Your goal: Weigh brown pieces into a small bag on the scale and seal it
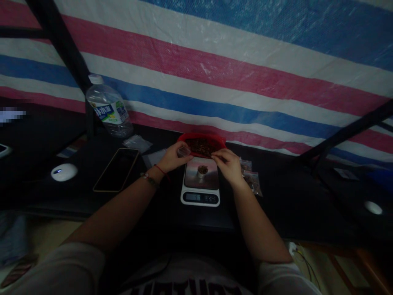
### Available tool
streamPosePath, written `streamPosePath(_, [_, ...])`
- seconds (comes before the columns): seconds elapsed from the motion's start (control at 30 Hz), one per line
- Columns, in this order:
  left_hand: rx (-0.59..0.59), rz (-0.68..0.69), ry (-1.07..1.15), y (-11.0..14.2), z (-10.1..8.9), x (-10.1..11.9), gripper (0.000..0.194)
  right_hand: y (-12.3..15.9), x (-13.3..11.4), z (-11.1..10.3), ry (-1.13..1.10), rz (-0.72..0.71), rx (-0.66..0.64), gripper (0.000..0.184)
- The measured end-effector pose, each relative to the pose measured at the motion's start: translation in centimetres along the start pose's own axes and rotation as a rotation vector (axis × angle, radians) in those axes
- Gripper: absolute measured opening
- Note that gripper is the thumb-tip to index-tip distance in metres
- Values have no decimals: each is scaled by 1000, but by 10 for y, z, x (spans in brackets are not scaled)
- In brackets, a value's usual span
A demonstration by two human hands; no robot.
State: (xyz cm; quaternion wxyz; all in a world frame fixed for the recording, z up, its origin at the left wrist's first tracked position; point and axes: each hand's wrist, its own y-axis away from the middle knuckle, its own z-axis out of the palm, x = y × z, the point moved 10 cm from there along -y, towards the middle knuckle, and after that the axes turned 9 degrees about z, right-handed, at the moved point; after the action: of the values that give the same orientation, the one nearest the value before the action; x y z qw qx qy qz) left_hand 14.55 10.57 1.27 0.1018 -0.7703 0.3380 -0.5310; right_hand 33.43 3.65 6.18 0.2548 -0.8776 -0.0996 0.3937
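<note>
1. Standing on the plate of a scale (pixel 201 203) in the head view, a small pale cup (pixel 201 175) is heaped with dark brown bits (pixel 202 168). The scale lies between the far and near edges of the black surface (pixel 282 200), its display towards the near edge, probably so the figures can be read; they are too dim to be sure of.

2. Just behind the scale, by the far edge, a red tray (pixel 222 142) holds a broad layer of similar bits. Its place seems chosen to bring tray and cup within one short reach.

3. The left hand (pixel 172 158) is at the tray's left end, its fingers curled round a small clear container (pixel 183 151), apparently to steady it; what it contains I cannot tell.

4. The right hand (pixel 229 167) is at the tray's near right rim. Its fingertips look close together, but whether they meet or have hold of anything I cannot tell.

5. Beside the right wrist lie small clear bags (pixel 253 182) with brownish contents, apparently set aside from the scale.

6. Towards the surface's left edge are a phone (pixel 116 170), a flat plastic bag (pixel 137 143) and, near the far edge, a large clear bottle (pixel 110 110).
</note>
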Motion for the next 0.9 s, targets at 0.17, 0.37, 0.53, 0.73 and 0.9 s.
streamPosePath(0.17, [70,-32,86,0,1,-9,33,-22,26,5,38,75,62,18])
streamPosePath(0.37, [81,-70,169,3,7,-15,40,-9,36,4,31,77,57,24])
streamPosePath(0.53, [103,-77,200,4,10,-19,33,1,37,6,23,101,14,21])
streamPosePath(0.73, [91,-83,241,3,13,-22,30,12,9,32,-124,-61,-358,28])
streamPosePath(0.9, [-3,-101,239,6,23,-21,49,22,5,41,-84,-79,-489,47])
